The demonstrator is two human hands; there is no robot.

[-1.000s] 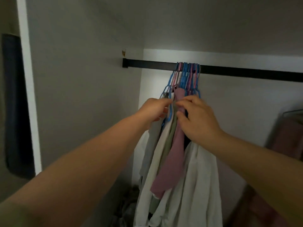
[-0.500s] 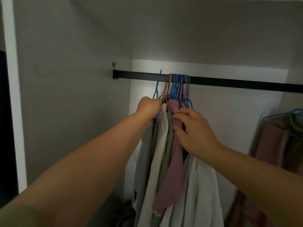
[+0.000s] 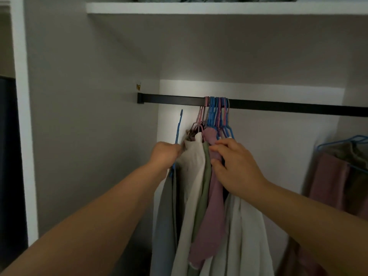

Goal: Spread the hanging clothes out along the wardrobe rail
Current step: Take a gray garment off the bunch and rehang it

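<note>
Clothes (image 3: 203, 188) were bunched under the black rail (image 3: 278, 105), while a blue hanger (image 3: 177, 130) was gripped below the rail by the left hand (image 3: 166, 154) and the pink garment (image 3: 214, 188) was pinched by the right hand (image 3: 237, 166).

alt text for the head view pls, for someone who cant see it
The left hand holds a blue hanger lifted off the black rail, while the right hand grips a pink garment in the bunched clothes.
</note>
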